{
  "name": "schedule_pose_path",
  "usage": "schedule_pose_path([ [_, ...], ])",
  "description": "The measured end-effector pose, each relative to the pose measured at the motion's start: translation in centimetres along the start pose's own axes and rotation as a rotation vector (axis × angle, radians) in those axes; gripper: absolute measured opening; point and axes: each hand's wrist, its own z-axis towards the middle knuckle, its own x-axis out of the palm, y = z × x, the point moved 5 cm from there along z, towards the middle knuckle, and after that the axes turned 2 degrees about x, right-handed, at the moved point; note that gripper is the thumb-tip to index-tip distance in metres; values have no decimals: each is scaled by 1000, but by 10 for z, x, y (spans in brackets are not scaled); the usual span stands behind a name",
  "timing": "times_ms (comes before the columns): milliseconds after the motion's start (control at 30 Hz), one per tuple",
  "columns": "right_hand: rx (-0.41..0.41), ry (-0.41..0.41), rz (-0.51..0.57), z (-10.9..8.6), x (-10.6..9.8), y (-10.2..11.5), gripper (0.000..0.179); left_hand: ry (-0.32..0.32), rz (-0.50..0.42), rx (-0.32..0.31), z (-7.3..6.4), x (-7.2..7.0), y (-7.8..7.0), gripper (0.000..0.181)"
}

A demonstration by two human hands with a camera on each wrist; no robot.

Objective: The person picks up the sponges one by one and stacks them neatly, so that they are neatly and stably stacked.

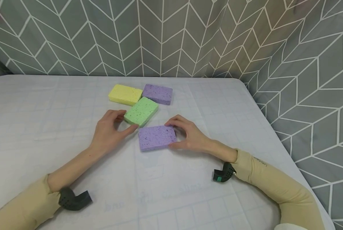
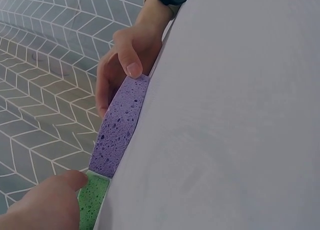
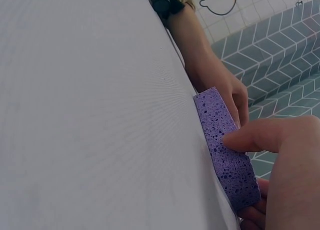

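My left hand (image 1: 109, 129) grips the green sponge (image 1: 141, 111), thumb at its near corner and fingers at its left end. My right hand (image 1: 190, 135) holds the nearer purple sponge (image 1: 157, 138) by its right end, thumb on the front edge and fingers at the back. That purple sponge lies flat on the table just in front of the green one. In the left wrist view the purple sponge (image 2: 119, 127) and the green sponge (image 2: 93, 200) appear end to end. The right wrist view shows my right thumb pressed on the purple sponge's (image 3: 220, 165) pitted side.
Behind the green sponge lie a yellow sponge (image 1: 125, 95) on the left and a second purple sponge (image 1: 157, 94) on the right, close together. A white cloth covers the table (image 1: 59, 105). Grey patterned curtains (image 1: 151, 38) hang along the back and right sides.
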Motion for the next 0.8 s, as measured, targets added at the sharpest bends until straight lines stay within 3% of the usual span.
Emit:
schedule_pose_path([
  [800,5,-3,17,2,-1,3,57,38,33,-50,7,5,0,72],
])
